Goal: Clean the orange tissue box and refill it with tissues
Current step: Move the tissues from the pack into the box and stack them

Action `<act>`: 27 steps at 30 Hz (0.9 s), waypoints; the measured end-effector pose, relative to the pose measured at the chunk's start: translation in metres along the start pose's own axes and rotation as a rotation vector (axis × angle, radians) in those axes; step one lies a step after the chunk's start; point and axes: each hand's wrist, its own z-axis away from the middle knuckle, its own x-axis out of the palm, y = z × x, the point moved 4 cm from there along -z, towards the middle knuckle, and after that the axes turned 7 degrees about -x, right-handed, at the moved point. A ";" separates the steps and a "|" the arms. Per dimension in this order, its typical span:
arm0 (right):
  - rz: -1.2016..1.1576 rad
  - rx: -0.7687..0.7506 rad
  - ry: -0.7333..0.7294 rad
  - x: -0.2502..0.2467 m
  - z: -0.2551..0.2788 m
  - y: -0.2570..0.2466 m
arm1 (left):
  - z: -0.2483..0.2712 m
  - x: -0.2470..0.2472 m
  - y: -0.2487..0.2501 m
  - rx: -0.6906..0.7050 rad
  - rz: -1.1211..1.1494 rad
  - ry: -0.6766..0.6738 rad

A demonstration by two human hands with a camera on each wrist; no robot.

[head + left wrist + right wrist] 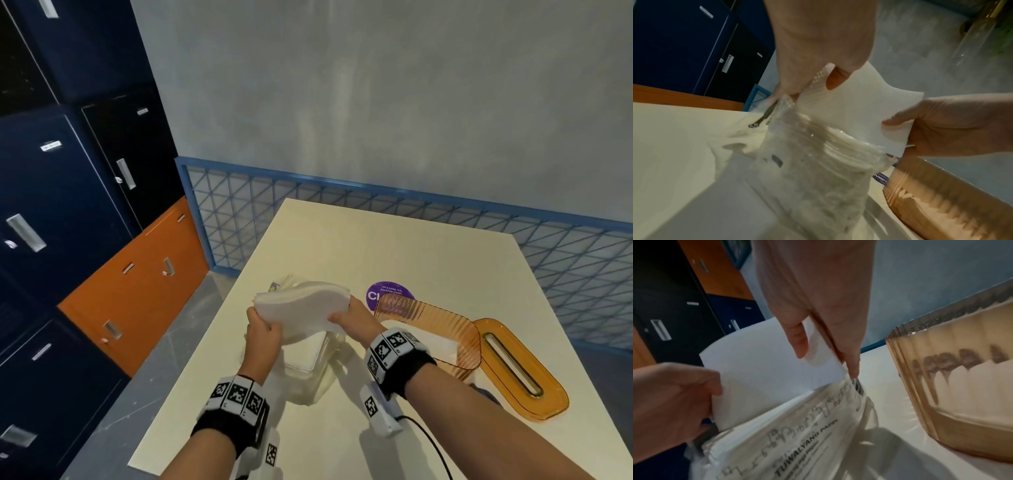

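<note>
Item: orange tissue box [428, 334], lid [520, 370] off beside it, on bench [376, 240]; apparently still unfilled. Refill under way. Tissue stack [303, 305] was gripped at both ends, left hand [262, 330] and right hand [356, 317], fingers curled round it, above plastic wrapper [308, 370]. Box stood just right of the right hand.
</note>
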 end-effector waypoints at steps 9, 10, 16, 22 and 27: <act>0.015 -0.054 0.051 -0.006 -0.003 0.003 | -0.002 -0.007 0.007 0.075 0.072 0.055; 0.024 -0.043 0.039 -0.005 -0.002 0.005 | -0.001 -0.007 0.005 0.060 0.065 0.043; 0.069 -0.063 0.091 -0.017 0.002 -0.009 | -0.004 0.000 0.014 0.105 -0.066 0.026; -0.075 0.109 0.294 -0.098 0.026 -0.003 | -0.007 0.061 0.084 0.242 -0.082 -0.071; 0.186 0.432 0.305 -0.160 0.063 0.047 | 0.003 0.156 0.086 0.170 -0.328 -0.389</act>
